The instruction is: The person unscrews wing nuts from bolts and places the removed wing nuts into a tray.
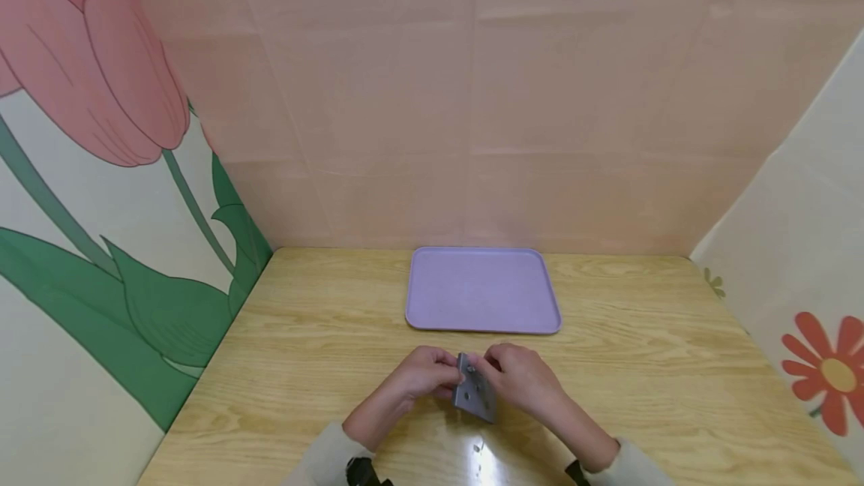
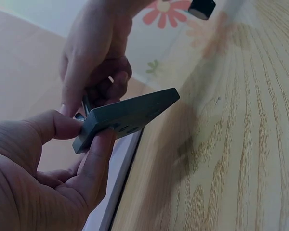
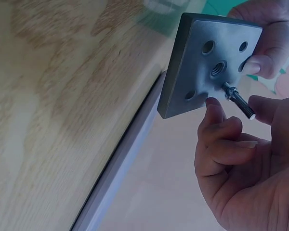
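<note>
A grey square metal plate [image 3: 216,62] with several round holes is held tilted above the tabletop. My left hand [image 1: 428,373] pinches it at the edge between thumb and fingers. A slim threaded screw [image 3: 239,100] with a wider collar stands out from the plate's face, close to the larger threaded centre hole. The right hand [image 1: 520,375] has its thumb and curled fingers around this screw, with a fingertip by the plate; how firmly they touch it is unclear. In the left wrist view the plate [image 2: 127,113] appears edge-on, and the right hand's fingers partly cover the screw.
A lilac rectangular tray [image 1: 482,289] lies at the back of the wood-grain table [image 1: 324,298], beyond the hands. A tiny object [image 1: 477,448] sits by a bright glare near the front. A pinkish backdrop and flower-printed side panels enclose the table.
</note>
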### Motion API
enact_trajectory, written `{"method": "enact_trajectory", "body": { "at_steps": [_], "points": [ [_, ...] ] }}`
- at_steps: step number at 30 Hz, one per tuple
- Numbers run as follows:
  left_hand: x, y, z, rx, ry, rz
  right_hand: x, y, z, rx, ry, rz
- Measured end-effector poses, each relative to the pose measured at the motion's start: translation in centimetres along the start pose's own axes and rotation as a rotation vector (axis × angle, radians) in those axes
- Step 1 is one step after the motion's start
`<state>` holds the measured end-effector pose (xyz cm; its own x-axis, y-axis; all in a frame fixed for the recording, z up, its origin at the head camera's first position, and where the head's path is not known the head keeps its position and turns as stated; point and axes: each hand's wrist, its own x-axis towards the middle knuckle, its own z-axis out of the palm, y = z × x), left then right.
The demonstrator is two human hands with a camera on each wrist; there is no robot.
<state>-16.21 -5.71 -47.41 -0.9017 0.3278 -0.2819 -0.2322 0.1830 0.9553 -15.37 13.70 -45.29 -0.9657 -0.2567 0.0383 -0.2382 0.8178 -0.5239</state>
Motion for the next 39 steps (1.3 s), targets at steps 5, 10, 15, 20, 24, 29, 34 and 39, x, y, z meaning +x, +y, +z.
{"method": "enact_trajectory", "body": {
  "at_steps": [5,10,15,20,24,29,34,39],
  "points": [
    [0.03,-0.05,-0.01,0.004,-0.003,0.002,-0.05,0.01,0.09,-0.003,-0.001,-0.009],
    [-0.03,0.01,-0.04,0.006,-0.002,0.005,-0.03,0.00,0.07,-0.011,0.000,-0.011],
    [-0.09,0.08,-0.12,0.003,-0.011,0.008,-0.03,-0.06,0.05,-0.014,-0.014,-0.016],
    [-0.08,0.14,-0.21,0.003,-0.014,0.004,0.00,-0.14,0.04,-0.014,-0.024,-0.019],
    [-0.04,0.04,-0.21,-0.001,-0.011,-0.002,-0.03,-0.21,0.02,-0.004,-0.030,-0.011],
    [-0.04,-0.05,-0.17,-0.006,-0.006,0.003,-0.14,-0.20,-0.03,0.001,-0.038,-0.006],
    [-0.08,-0.08,-0.17,-0.016,-0.002,0.004,-0.23,-0.16,-0.14,0.001,-0.039,-0.025],
    [-0.04,-0.15,-0.22,-0.020,-0.006,0.001,-0.16,-0.13,-0.28,-0.018,-0.021,-0.069]
  ]
}}
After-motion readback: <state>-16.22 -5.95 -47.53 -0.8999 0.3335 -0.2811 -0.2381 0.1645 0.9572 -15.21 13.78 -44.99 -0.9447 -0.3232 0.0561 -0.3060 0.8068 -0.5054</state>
